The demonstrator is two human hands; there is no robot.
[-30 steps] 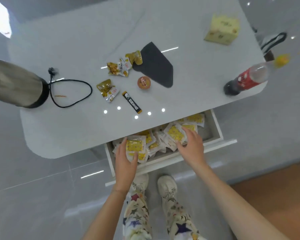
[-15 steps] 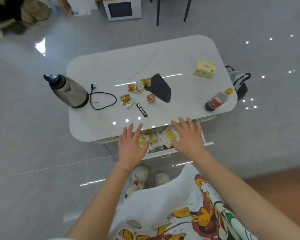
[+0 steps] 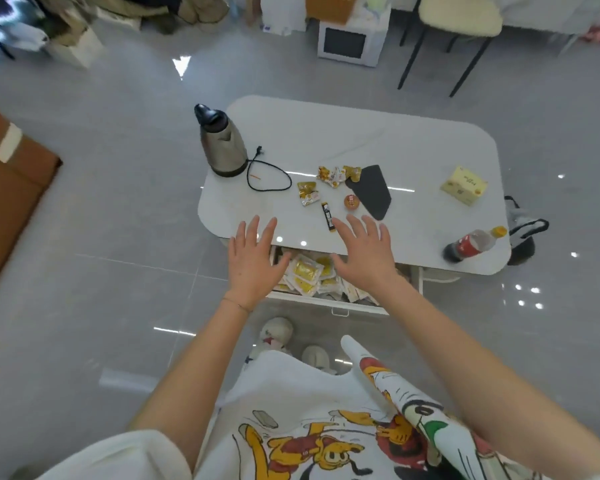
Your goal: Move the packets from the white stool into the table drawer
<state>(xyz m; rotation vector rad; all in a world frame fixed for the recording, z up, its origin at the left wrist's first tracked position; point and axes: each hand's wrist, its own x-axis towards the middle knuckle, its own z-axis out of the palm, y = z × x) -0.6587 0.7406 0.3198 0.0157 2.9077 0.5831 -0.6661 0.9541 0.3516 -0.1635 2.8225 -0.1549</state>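
Note:
The white table's drawer [image 3: 340, 304] stands pulled out toward me, filled with several yellow-and-white packets [image 3: 307, 271]. My left hand [image 3: 252, 261] hovers above the drawer's left end, fingers spread and straight, holding nothing. Over the drawer's right half my right hand [image 3: 364, 252] is raised the same way, palm down and empty. Both hands hide part of the packets. The white stool is not in view.
On the white table [image 3: 413, 147] stand a steel kettle [image 3: 220, 147] with a black cord, loose snack wrappers [image 3: 333, 174], a dark sachet [image 3: 327, 216], a black mat [image 3: 371, 190], a yellow box [image 3: 463, 185] and a cola bottle [image 3: 471, 244]. A bag [image 3: 525, 233] hangs at the table's right end.
Both hands have lifted off the packets in the drawer and risen, fingers spread. My head has pulled up and back, so the table looks smaller and the room behind it shows.

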